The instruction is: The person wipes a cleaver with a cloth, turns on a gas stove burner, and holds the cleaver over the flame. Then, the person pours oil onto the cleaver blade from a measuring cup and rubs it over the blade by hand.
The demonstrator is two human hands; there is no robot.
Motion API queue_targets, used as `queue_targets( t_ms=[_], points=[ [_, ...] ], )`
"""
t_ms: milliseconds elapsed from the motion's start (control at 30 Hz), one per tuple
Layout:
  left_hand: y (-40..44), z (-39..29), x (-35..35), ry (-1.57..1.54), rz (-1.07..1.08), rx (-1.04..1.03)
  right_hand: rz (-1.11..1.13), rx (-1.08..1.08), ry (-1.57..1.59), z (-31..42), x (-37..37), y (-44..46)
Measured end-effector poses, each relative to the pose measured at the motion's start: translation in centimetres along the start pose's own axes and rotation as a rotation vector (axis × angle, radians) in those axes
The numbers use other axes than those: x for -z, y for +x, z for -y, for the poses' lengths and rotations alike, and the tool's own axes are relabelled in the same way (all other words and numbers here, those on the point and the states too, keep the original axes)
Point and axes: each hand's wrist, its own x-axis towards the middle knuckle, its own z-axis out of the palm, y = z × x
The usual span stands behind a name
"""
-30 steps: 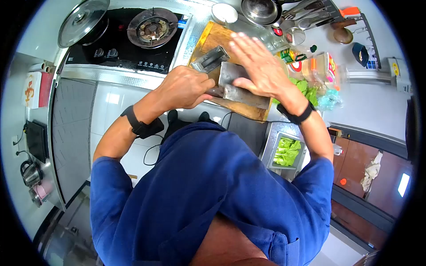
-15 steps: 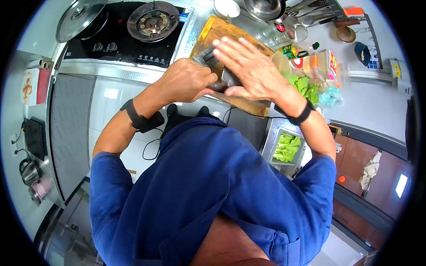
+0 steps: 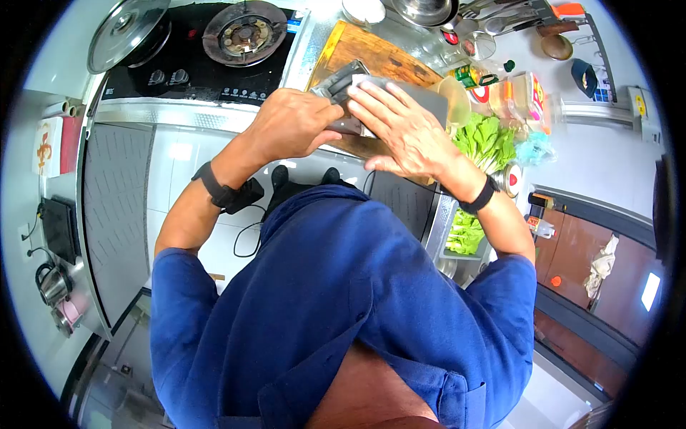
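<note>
My left hand (image 3: 296, 125) is closed in a fist at the left end of a dark grey piece (image 3: 341, 82); its fingers hide what they grip. My right hand (image 3: 404, 132) lies with fingers stretched and thumb apart, over a wide flat grey thing (image 3: 432, 102) that looks like a cleaver blade. Whether the grey piece and the flat thing are joined, I cannot tell. Both are over the wooden cutting board (image 3: 379, 51), whose near part is mostly covered by my hands.
A gas hob (image 3: 193, 57) with a lidded pan (image 3: 132, 36) stands left of the board. To the right are a translucent bowl (image 3: 457, 100), leafy greens (image 3: 486, 143), a green-labelled bottle (image 3: 468, 75) and a can (image 3: 509, 180). More lettuce (image 3: 466, 232) lies in a grey tray near my right arm.
The flat grey thing now sticks out to the right beyond my right hand, where before it was mostly hidden. My right hand has shifted slightly toward me; the left has barely moved.
</note>
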Motion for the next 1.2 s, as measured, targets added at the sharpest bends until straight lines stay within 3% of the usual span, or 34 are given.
queue_targets(
  t_ms=[167, 367, 533, 700, 833, 1000, 1200],
  points=[
    [-0.6, 0.4, -0.2, 0.036, -0.072, 0.1, 0.058, -0.055, 0.03, 1.3, -0.9, -2.9],
    [-0.2, 0.5, 0.1, 0.071, -0.103, 0.167, -0.164, -0.267, -0.027, 0.6, -0.7, -1.1],
    [0.0, 0.5, -0.3, 0.087, -0.1, 0.203, -0.168, -0.225, 0.165, 2.1, -2.8, -0.5],
    [-0.4, 0.2, -0.5, 0.088, -0.129, 0.188, -0.179, -0.265, 0.069, 0.6, -2.4, -2.1],
    [0.0, -0.6, -0.3, 0.107, -0.109, 0.177, -0.101, -0.163, 0.076, -1.4, -2.2, -0.6],
    [-0.7, -1.2, -0.7, 0.124, -0.128, 0.148, -0.252, -0.362, -0.101, -5.8, -1.5, -1.8],
    [-1.5, -1.4, -1.8, 0.156, -0.155, 0.189, -0.272, -0.614, 0.026, -0.8, -3.6, -1.5]
  ],
)
